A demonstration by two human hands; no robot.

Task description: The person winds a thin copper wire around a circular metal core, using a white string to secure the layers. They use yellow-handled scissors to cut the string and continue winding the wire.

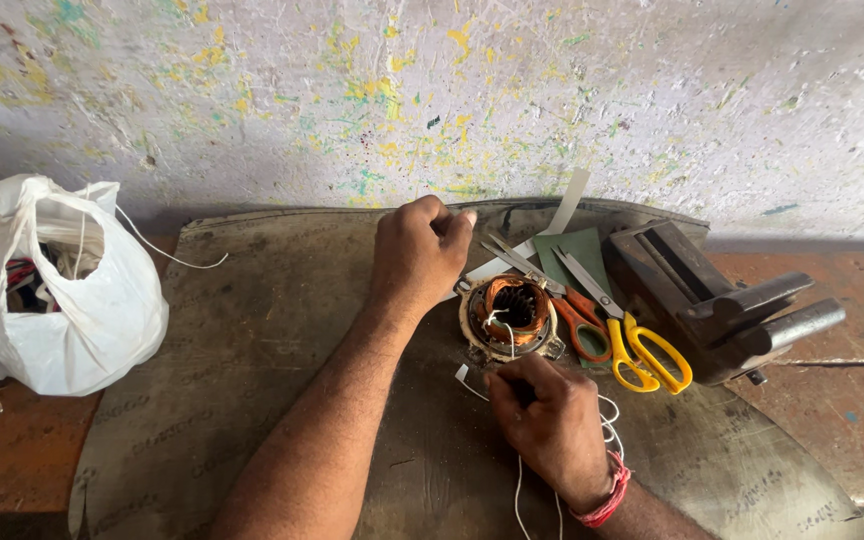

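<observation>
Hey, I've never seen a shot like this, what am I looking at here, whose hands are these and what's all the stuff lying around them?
This is a single picture from a camera worn on a person's head, looking down at their own two bare hands; there is no machine. They work on a worn brown mat laid on a bench by a paint-flecked wall. Between the hands sits a small round motor stator with copper windings. The left hand is closed in a fist just behind it. The right hand, with a red wristband, pinches thin white string at its front. To the right lie orange scissors, yellow scissors and a metal vise. At far left sits a white plastic bag.
</observation>
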